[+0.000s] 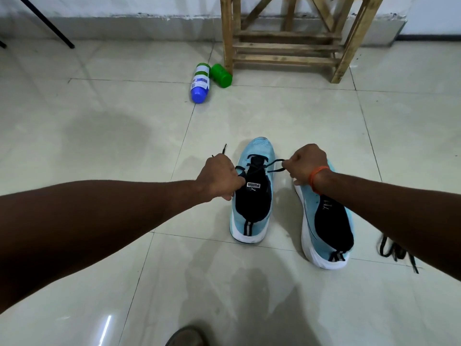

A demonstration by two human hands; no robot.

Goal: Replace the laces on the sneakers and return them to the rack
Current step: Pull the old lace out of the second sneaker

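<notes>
Two light-blue sneakers with black tongues and white soles stand on the tiled floor, toes pointing away. The left sneaker (pixel 252 196) has a dark lace (pixel 259 165) threaded through its front eyelets. My left hand (pixel 219 178) is closed on the lace's left end, whose tip sticks out above the fist. My right hand (pixel 306 163) pinches the lace's right part, drawn out sideways. The right sneaker (pixel 326 228) lies partly under my right forearm. A loose black lace (pixel 396 250) lies on the floor right of it.
A wooden rack (pixel 289 46) stands against the far wall. A blue-capped white bottle (pixel 200 83) and a green container (pixel 220 75) lie beside its left leg. A black stand leg (pixel 50 28) crosses the top left. A shoe toe (pixel 185 337) shows at the bottom edge.
</notes>
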